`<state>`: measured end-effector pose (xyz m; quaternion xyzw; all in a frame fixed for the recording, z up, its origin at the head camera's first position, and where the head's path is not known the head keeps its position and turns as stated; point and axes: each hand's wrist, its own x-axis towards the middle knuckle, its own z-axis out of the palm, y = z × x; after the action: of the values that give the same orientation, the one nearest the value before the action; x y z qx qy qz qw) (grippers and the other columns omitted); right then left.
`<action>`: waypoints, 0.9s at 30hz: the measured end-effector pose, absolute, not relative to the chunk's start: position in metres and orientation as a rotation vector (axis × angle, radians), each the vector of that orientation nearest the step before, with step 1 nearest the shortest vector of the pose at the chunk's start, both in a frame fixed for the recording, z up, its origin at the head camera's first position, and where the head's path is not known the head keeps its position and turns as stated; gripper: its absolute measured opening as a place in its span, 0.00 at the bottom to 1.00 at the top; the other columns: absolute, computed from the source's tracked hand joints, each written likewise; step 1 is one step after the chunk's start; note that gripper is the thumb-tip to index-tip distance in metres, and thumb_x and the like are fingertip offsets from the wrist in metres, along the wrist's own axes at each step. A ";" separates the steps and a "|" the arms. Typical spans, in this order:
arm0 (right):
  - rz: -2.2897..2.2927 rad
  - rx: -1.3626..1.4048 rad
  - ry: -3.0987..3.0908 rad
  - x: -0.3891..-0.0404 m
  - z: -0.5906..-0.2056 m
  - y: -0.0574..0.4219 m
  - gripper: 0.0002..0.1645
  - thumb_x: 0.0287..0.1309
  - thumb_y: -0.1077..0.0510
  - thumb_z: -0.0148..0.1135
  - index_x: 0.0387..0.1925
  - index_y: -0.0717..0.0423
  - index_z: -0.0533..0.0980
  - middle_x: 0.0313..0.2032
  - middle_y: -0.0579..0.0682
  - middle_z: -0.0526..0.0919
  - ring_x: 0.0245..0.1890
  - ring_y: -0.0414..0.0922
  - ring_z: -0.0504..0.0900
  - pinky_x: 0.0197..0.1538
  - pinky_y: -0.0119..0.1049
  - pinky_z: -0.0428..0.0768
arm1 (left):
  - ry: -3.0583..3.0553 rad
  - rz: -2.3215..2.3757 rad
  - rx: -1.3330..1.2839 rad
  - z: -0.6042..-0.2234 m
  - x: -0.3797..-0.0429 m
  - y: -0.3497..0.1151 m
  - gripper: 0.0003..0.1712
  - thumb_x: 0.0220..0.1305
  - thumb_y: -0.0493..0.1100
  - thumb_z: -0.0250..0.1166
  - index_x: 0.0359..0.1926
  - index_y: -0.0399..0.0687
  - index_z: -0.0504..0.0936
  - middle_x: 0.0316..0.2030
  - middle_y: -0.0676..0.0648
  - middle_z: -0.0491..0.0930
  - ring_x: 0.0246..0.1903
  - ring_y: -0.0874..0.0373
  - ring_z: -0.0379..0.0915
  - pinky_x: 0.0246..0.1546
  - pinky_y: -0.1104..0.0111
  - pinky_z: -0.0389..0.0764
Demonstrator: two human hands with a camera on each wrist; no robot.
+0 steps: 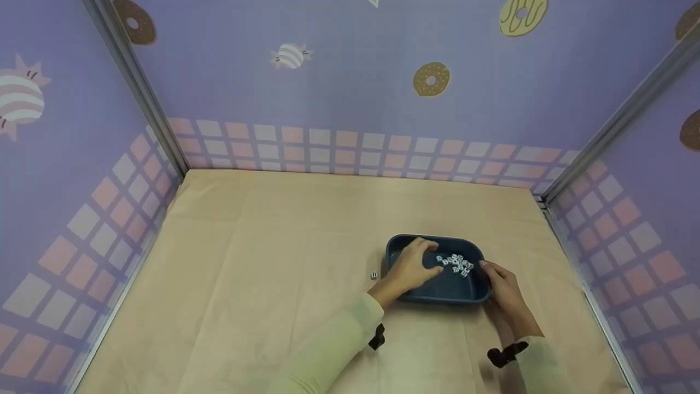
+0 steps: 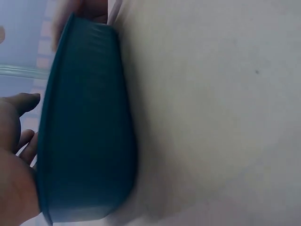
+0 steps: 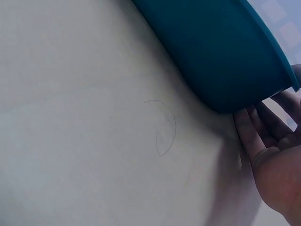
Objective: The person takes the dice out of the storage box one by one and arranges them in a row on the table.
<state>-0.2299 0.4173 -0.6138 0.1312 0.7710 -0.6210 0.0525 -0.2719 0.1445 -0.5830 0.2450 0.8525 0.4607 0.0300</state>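
- One lavender wall [image 1: 60, 180] stands at the far left, printed with striped sweets above pink and white checks; a grey metal post [image 1: 136, 87] marks its corner.
- Next comes the back wall [image 1: 350, 82], with the same checks along its foot and doughnuts and a sweet above.
- Beige cloth [image 1: 262, 246], lightly creased, covers the work surface between the walls.
- Right of the middle, a single white die [image 1: 374, 276] lies on the cloth, just outside the left end of the tray.
- A pale green sleeve [image 1: 328, 345] with a black band [image 1: 377, 337] at the wrist leads to the left hand [image 1: 410, 268]. This hand reaches over the tray's left rim, thumb and fingers spread in a curve with a gap between them and nothing held.
- The dark blue tray [image 1: 437, 291] is rectangular with rounded corners and sits right of centre on the cloth.
- Inside it, a cluster of white dice [image 1: 460, 262] lies toward the right end, just beyond the left fingertips.
- The right hand [image 1: 506, 293] grips the tray's right end, thumb at the rim and fingers outside and below; whether the tray is lifted there, I cannot tell.
- Another black band [image 1: 506, 354] and green sleeve [image 1: 538, 369] follow.
- Last, at far right, stands another lavender wall [image 1: 642, 219].
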 end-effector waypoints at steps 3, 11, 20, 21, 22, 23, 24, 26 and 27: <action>-1.878 0.411 2.362 -0.229 -0.614 0.418 0.41 0.81 0.41 0.52 0.80 0.65 0.61 0.80 0.61 0.58 0.82 0.55 0.53 0.81 0.46 0.54 | 2.615 1.359 0.745 -0.587 -0.277 0.153 0.36 0.67 0.48 0.76 0.72 0.47 0.75 0.65 0.52 0.76 0.66 0.59 0.72 0.67 0.68 0.73; -1.849 0.443 2.384 -0.229 -0.614 0.417 0.44 0.80 0.37 0.53 0.80 0.64 0.61 0.80 0.61 0.59 0.82 0.55 0.53 0.81 0.47 0.53 | 2.603 1.117 0.721 -0.599 -0.285 0.164 0.44 0.68 0.51 0.75 0.79 0.52 0.66 0.75 0.51 0.67 0.75 0.55 0.63 0.72 0.63 0.69; -1.803 0.460 2.401 -0.229 -0.615 0.418 0.45 0.80 0.36 0.52 0.80 0.63 0.60 0.81 0.61 0.58 0.82 0.55 0.53 0.81 0.49 0.52 | 2.589 0.986 0.772 -0.603 -0.285 0.167 0.45 0.69 0.53 0.74 0.81 0.56 0.65 0.78 0.51 0.65 0.77 0.54 0.59 0.75 0.59 0.65; -1.802 0.460 2.403 -0.229 -0.616 0.418 0.45 0.80 0.36 0.52 0.80 0.63 0.60 0.81 0.61 0.58 0.82 0.55 0.53 0.81 0.49 0.52 | 2.591 0.965 0.782 -0.603 -0.284 0.167 0.45 0.69 0.54 0.74 0.81 0.57 0.65 0.78 0.51 0.65 0.78 0.54 0.58 0.75 0.59 0.64; -1.805 0.456 2.402 -0.229 -0.616 0.419 0.45 0.80 0.37 0.52 0.80 0.64 0.60 0.81 0.61 0.58 0.82 0.55 0.53 0.81 0.49 0.52 | 2.598 0.949 0.787 -0.603 -0.284 0.167 0.45 0.68 0.54 0.74 0.81 0.57 0.65 0.78 0.52 0.65 0.77 0.54 0.59 0.75 0.58 0.64; -1.813 0.455 2.398 -0.230 -0.616 0.419 0.44 0.80 0.37 0.52 0.80 0.64 0.60 0.81 0.61 0.58 0.82 0.55 0.53 0.81 0.49 0.52 | 2.601 0.935 0.791 -0.603 -0.283 0.167 0.45 0.68 0.55 0.74 0.81 0.57 0.66 0.77 0.52 0.66 0.77 0.55 0.59 0.75 0.58 0.64; -1.823 0.455 2.394 -0.230 -0.617 0.418 0.44 0.80 0.37 0.52 0.80 0.64 0.60 0.81 0.61 0.58 0.82 0.55 0.53 0.81 0.49 0.52 | 2.605 0.932 0.796 -0.603 -0.283 0.166 0.44 0.68 0.55 0.74 0.80 0.57 0.67 0.77 0.52 0.67 0.76 0.55 0.60 0.75 0.58 0.64; -1.844 0.468 2.379 -0.230 -0.618 0.418 0.43 0.80 0.38 0.52 0.80 0.63 0.60 0.81 0.60 0.58 0.82 0.55 0.52 0.81 0.48 0.53 | 2.609 0.936 0.806 -0.603 -0.283 0.166 0.43 0.68 0.54 0.74 0.79 0.56 0.69 0.74 0.52 0.70 0.75 0.55 0.63 0.74 0.58 0.66; -1.852 0.476 2.371 -0.230 -0.619 0.417 0.43 0.80 0.38 0.52 0.80 0.63 0.60 0.81 0.60 0.57 0.82 0.55 0.52 0.81 0.48 0.53 | 2.612 0.940 0.812 -0.603 -0.283 0.166 0.42 0.67 0.55 0.74 0.78 0.55 0.71 0.72 0.53 0.72 0.74 0.55 0.64 0.73 0.58 0.67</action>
<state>-0.2295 0.4172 -0.6189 0.1563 0.7775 -0.6073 0.0480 -0.2829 0.1657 -0.6035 0.2787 0.8961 0.3223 0.1244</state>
